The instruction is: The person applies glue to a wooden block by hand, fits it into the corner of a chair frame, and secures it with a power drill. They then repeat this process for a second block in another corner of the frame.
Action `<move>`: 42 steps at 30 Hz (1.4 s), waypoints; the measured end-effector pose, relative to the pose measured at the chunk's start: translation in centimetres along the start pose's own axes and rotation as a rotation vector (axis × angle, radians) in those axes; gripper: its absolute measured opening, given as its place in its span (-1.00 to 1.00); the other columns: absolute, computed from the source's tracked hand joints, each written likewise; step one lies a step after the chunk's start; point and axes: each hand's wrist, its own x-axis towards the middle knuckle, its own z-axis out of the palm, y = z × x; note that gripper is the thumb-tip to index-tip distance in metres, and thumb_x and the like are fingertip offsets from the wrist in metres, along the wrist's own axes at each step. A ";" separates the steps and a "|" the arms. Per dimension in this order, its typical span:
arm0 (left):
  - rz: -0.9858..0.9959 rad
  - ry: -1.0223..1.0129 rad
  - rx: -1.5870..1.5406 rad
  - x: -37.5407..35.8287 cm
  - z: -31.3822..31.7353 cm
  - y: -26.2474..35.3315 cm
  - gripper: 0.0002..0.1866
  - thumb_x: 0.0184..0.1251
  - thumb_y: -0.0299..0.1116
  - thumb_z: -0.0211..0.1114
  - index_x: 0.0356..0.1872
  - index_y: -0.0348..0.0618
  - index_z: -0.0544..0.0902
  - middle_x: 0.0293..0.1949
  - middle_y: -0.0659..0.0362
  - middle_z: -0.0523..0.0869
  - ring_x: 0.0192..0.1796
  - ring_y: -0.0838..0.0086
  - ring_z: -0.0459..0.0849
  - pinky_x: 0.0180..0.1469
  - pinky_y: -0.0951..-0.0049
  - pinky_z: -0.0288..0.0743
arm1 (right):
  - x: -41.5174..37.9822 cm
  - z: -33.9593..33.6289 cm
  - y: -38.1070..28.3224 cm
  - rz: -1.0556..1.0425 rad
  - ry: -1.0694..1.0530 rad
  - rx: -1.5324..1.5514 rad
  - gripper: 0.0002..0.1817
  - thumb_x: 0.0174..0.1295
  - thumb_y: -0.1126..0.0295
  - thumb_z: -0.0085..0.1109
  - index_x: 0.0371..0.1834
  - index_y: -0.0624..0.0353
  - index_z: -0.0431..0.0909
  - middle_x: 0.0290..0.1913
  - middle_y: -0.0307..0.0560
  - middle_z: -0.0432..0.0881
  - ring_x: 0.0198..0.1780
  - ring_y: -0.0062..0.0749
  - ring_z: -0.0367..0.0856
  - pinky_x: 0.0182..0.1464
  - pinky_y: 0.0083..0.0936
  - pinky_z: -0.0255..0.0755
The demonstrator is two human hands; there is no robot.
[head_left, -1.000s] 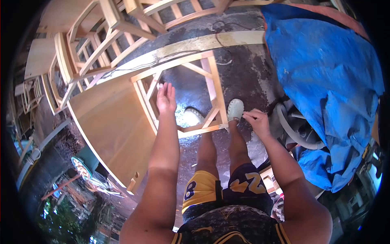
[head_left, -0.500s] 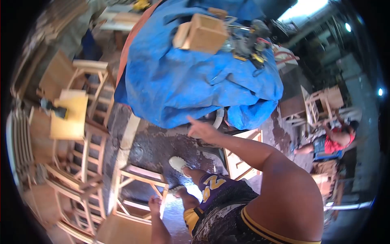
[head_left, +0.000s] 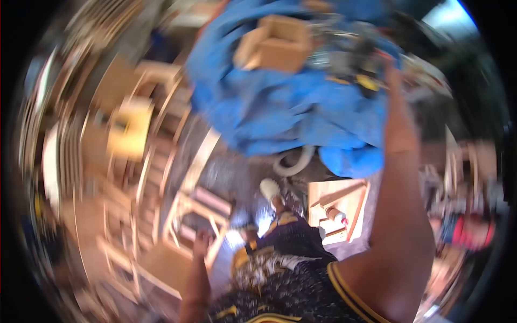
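Observation:
My right hand (head_left: pixel 389 60) reaches out to the right end of the blue tarp (head_left: pixel 285 107), beside a blurred cluster of dark and yellow tools (head_left: pixel 355 67). Its fingers are smeared by motion, and whether they touch anything there is unclear. A wooden box (head_left: pixel 283 44) lies on the tarp left of the tools. Low on the left, my left hand (head_left: pixel 202 243) is held near a wooden chair frame (head_left: pixel 180 215); its fingers are too blurred to make out.
Several wooden chairs (head_left: pixel 153 172) stand at the left, one with a yellow board (head_left: pixel 131 129). A curved pale hose (head_left: pixel 296 164) hangs below the tarp. Right of my legs, a bottle (head_left: pixel 335 215) lies on a wooden piece (head_left: pixel 350 196). A person in red (head_left: pixel 475 231) is far right.
My right hand has moved from the tarp's lower edge up and right to the tools. The view has shifted, bringing the hose and bottle into sight.

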 end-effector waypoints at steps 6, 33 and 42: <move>-0.390 0.160 0.048 -7.6 4.2 3.0 -0.36 0.17 -0.02 0.38 0.18 -0.26 0.52 -0.05 -0.08 0.70 0.03 0.23 0.67 0.11 0.27 0.50 | -19.2 5.4 -20.7 -0.487 -0.398 0.441 -0.25 0.32 -0.30 -0.14 0.05 0.30 0.41 -0.14 0.14 0.60 -0.13 -0.03 0.63 -0.10 -0.03 0.47; -0.368 0.682 0.232 -5.8 -5.2 -19.3 -0.36 0.12 -0.15 0.40 0.20 -0.23 0.45 0.14 -0.16 0.56 0.20 0.03 0.53 0.26 0.17 0.41 | -52.7 16.9 -7.3 -0.162 -0.815 0.875 -0.67 0.31 0.29 0.24 0.06 0.18 0.50 -0.10 -0.15 0.58 -0.13 -0.52 0.54 -0.07 -0.52 0.46; -0.280 0.810 0.721 5.8 -13.0 -26.1 0.02 -0.06 -0.01 0.51 0.43 -0.15 0.19 0.46 -0.10 0.17 0.51 0.06 0.09 0.51 0.11 0.00 | -63.7 42.2 -13.9 -1.095 -0.971 0.560 -0.64 0.16 0.48 0.33 0.06 0.14 0.58 -0.11 -0.08 0.69 -0.13 -0.30 0.68 -0.06 -0.42 0.50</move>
